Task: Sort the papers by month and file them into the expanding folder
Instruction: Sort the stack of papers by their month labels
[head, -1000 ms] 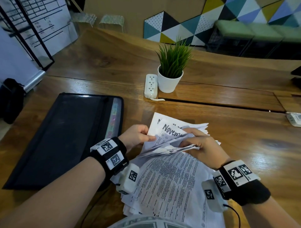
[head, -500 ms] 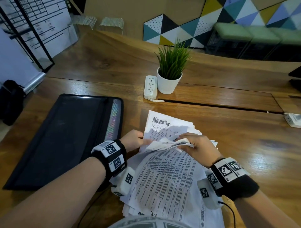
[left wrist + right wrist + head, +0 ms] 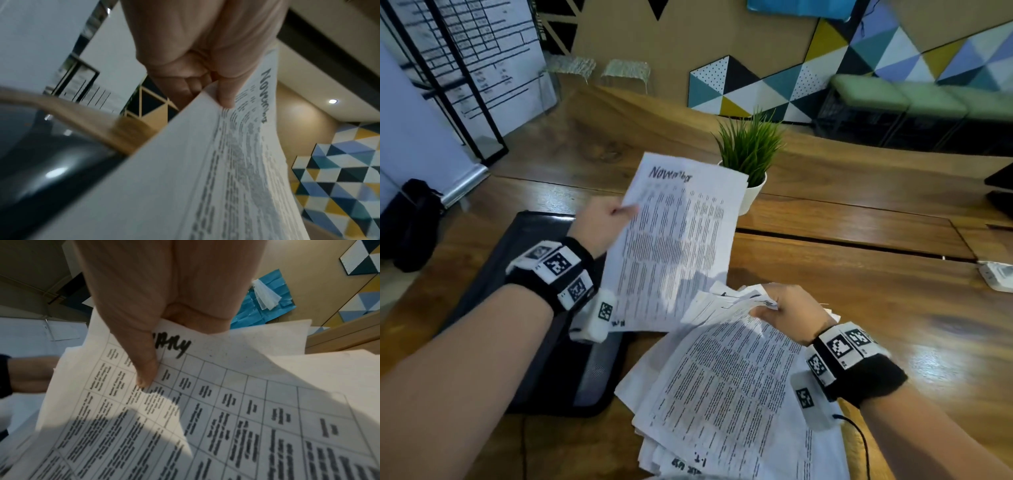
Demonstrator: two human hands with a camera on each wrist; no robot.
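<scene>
my left hand (image 3: pixel 604 221) pinches the november sheet (image 3: pixel 674 240) at its left edge, lifted at frame centre. my right hand (image 3: pixel 789 313) grips the loose stack (image 3: pixel 726 394) at lower centre of the bench (image 3: pixel 876 274). the expanding folder (image 3: pixel 493 291) lies flat at left; i see nothing filed in it, so i judge sorting barely begun.
</scene>
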